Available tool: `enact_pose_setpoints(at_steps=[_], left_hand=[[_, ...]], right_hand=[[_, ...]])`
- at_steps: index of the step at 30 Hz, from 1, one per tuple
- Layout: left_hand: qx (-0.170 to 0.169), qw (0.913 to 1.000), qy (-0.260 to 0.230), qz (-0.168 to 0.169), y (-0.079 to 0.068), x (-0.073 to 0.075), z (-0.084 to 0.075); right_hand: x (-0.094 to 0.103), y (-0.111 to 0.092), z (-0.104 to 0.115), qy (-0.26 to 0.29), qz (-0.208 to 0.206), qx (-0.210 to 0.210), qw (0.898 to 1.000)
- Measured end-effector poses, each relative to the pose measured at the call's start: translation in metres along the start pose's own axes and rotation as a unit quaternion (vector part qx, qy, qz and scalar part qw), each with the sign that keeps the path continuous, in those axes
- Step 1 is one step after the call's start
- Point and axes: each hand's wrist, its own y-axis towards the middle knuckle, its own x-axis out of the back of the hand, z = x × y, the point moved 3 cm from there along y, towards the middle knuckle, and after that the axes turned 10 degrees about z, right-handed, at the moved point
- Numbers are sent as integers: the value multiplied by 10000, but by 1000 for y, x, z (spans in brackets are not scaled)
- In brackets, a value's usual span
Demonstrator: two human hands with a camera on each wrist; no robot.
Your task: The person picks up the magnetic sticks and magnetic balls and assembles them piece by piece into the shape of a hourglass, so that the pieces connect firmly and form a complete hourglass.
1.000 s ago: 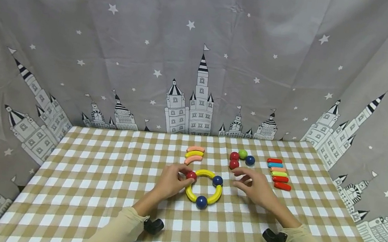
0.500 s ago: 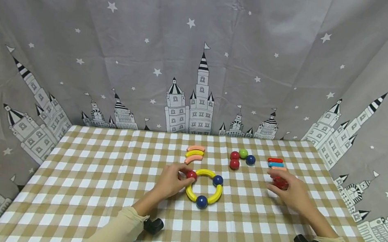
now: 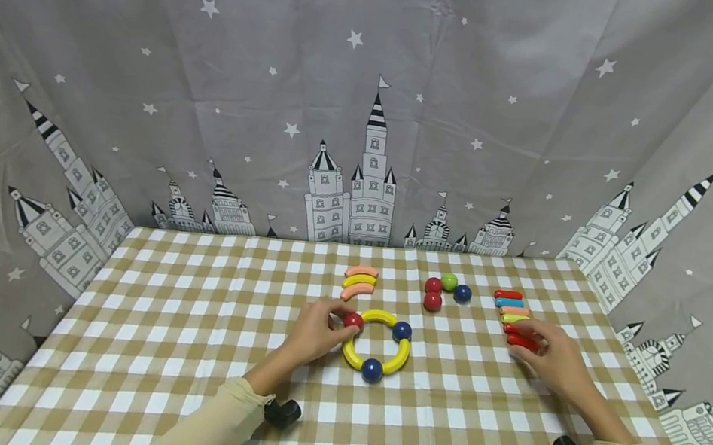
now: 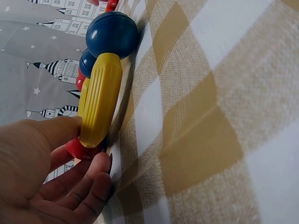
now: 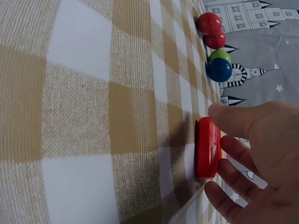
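Note:
A ring of yellow curved rods (image 3: 379, 317), two blue balls (image 3: 372, 371) and a red ball (image 3: 353, 320) lies on the checked cloth. My left hand (image 3: 312, 333) pinches the red ball between thumb and fingers at the ring's left side. In the left wrist view, the thumb lies against a yellow rod (image 4: 100, 100) where it meets the red ball (image 4: 84, 149). My right hand (image 3: 555, 359) hovers around the nearest red rod (image 3: 522, 342) of the row at right, thumb and fingers spread about it. The right wrist view shows the thumb tip by one end of this red rod (image 5: 208, 147).
Behind the ring lie two pink curved rods (image 3: 362, 272) and a yellow one (image 3: 359, 281). Two red balls (image 3: 432, 301), a green ball (image 3: 449, 282) and a blue ball (image 3: 463, 294) cluster to their right. A blue rod (image 3: 509, 302) lies in the right row. A grey curtain (image 3: 246, 85) hangs behind.
My right hand has moved right, from beside the ball cluster to the row of rods, then settled at its nearest red rod. The left hand has stayed on the red ball.

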Motion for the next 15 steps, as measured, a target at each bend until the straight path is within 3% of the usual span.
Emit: enact_pose_setpoints(at_steps=[15], left_hand=[[30, 10000, 64, 51, 0, 0, 0]], right_hand=[[1, -1, -4, -87, 296, -491, 9983]])
